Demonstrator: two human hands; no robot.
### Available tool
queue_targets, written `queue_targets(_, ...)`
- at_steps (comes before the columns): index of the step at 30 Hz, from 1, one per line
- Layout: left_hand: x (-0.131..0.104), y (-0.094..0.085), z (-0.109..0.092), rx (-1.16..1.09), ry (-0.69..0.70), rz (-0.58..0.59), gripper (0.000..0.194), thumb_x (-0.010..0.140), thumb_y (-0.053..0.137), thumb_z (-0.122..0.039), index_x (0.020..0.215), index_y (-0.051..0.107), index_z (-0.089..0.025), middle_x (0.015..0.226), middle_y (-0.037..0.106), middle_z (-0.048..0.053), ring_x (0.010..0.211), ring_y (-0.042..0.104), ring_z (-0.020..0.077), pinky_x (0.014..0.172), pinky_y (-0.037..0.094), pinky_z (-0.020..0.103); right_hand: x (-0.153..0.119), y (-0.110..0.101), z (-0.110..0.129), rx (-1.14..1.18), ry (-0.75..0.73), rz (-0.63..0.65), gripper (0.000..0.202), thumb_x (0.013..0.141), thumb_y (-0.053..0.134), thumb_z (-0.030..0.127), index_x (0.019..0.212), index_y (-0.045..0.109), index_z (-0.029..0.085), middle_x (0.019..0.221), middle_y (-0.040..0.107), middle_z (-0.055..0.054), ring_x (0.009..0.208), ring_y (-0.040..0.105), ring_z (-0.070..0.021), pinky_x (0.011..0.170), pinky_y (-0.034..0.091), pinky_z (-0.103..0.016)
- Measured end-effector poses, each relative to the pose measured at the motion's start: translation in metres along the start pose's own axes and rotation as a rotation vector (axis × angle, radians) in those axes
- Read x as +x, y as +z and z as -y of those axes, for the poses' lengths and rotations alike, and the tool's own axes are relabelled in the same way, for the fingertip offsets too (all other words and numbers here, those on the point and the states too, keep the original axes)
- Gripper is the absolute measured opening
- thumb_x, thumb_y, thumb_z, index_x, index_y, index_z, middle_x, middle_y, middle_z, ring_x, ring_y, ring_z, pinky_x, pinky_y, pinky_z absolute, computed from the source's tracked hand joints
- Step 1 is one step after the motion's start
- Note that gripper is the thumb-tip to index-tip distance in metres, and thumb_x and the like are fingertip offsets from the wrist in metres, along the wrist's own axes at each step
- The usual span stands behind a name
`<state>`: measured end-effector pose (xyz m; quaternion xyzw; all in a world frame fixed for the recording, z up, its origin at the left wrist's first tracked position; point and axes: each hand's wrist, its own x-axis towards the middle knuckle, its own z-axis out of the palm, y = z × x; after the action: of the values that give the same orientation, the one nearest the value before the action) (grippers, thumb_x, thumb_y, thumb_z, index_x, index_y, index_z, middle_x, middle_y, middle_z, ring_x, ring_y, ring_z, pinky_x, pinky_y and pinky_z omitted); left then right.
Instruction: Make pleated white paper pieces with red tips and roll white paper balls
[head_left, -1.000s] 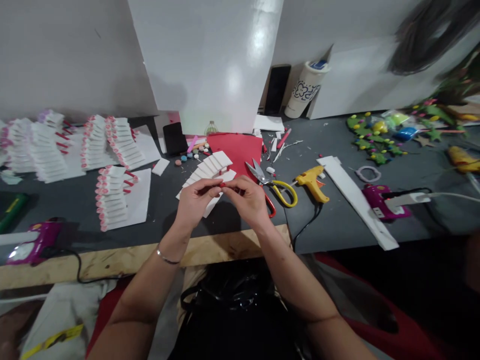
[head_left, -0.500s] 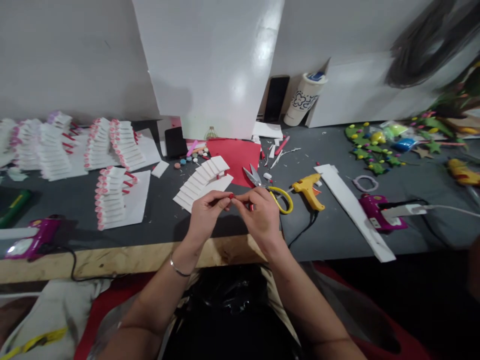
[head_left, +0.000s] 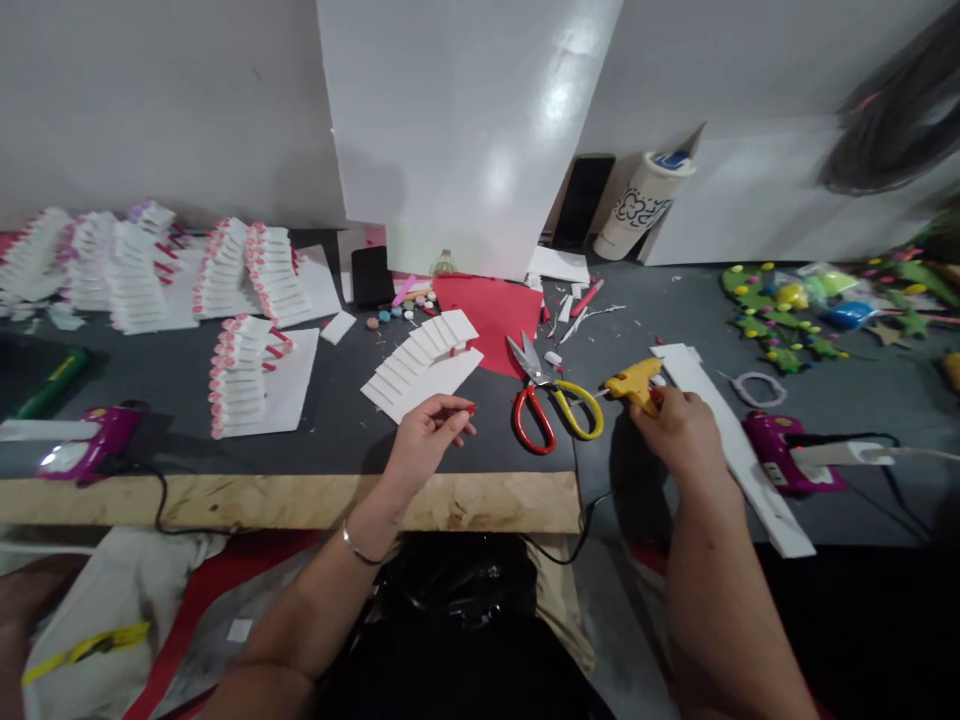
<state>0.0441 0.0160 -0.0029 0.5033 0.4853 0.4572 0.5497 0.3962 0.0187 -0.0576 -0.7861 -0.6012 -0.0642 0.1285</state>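
Observation:
Near the middle, my left hand (head_left: 430, 436) pinches a small red piece (head_left: 471, 409) between thumb and finger, above the dark table. To the right, my right hand (head_left: 681, 432) is wrapped round the handle of a yellow glue gun (head_left: 634, 384), whose nozzle points left. A curved row of white strips (head_left: 420, 355) on a white sheet lies just behind my left hand. Scissors (head_left: 534, 372) with one red and one yellow handle lie open between my hands. Red paper (head_left: 491, 318) is spread behind the scissors.
Several white stepped pieces with pink ends (head_left: 238, 378) stand at the left. A white foam strip (head_left: 731, 445) and a purple power block (head_left: 787, 452) lie at the right. A cup (head_left: 637, 205) and a phone (head_left: 584, 202) stand behind. A wooden edge (head_left: 300, 498) runs along the front.
My right hand has left my left hand and moved right onto the glue gun. The red piece stays in my left hand. The whole scissors now show, and the view has shifted slightly.

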Motion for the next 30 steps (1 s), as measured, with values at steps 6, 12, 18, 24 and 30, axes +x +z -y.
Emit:
queue_targets(6, -0.003, -0.010, 0.010, 0.016, -0.027, -0.049, 0.013, 0.081, 0.067, -0.031, 0.087, 0.068, -0.020, 0.073, 0.069, 0.003, 0.053, 0.064, 0.0111, 0.043, 0.044, 0.020, 0.004, -0.025, 0.007, 0.168, 0.173, -0.132, 0.042, 0.073, 0.055, 0.039, 0.104, 0.063, 0.013, 0.093, 0.065, -0.022, 0.091, 0.063, -0.0368, 0.079, 0.050, -0.050)
queue_targets(12, 0.001, -0.008, 0.009, 0.001, -0.032, -0.094, 0.016, 0.081, 0.066, -0.033, 0.088, 0.064, -0.020, 0.077, 0.069, 0.003, 0.052, 0.067, 0.0121, 0.037, 0.038, 0.019, 0.007, -0.079, 0.027, 0.749, 0.590, -0.274, 0.047, 0.073, 0.054, 0.046, 0.111, 0.063, 0.020, 0.105, 0.065, -0.026, 0.076, 0.063, -0.0295, 0.059, 0.043, -0.046)
queue_targets(18, -0.007, -0.002, -0.002, 0.114, 0.067, -0.114, 0.014, 0.088, 0.061, -0.034, 0.092, 0.065, -0.020, 0.063, 0.066, -0.001, 0.045, 0.062, 0.0099, 0.040, 0.039, 0.019, -0.039, -0.097, 0.069, 1.307, 0.343, 0.025, 0.029, 0.075, 0.054, 0.049, 0.095, 0.057, 0.028, 0.103, 0.064, -0.017, 0.053, 0.047, -0.0144, 0.040, 0.029, -0.032)
queue_targets(24, -0.013, 0.000, -0.008, 0.173, 0.205, -0.172, 0.014, 0.090, 0.061, -0.033, 0.091, 0.067, -0.021, 0.087, 0.069, 0.003, 0.056, 0.068, 0.0099, 0.040, 0.042, 0.019, -0.093, -0.085, 0.122, 1.476, -0.075, 0.486, 0.043, 0.080, 0.061, 0.066, 0.091, 0.064, 0.025, 0.098, 0.066, -0.009, 0.065, 0.058, -0.0174, 0.047, 0.044, -0.028)
queue_targets(30, -0.019, -0.003, -0.011, 0.205, 0.352, -0.171, 0.011, 0.093, 0.059, -0.029, 0.092, 0.068, -0.022, 0.095, 0.067, 0.003, 0.061, 0.070, 0.0088, 0.042, 0.044, 0.018, -0.100, -0.087, 0.146, 1.339, -0.280, 0.483, 0.035, 0.084, 0.062, 0.058, 0.084, 0.065, 0.023, 0.074, 0.061, -0.001, 0.064, 0.058, -0.0164, 0.058, 0.047, -0.029)
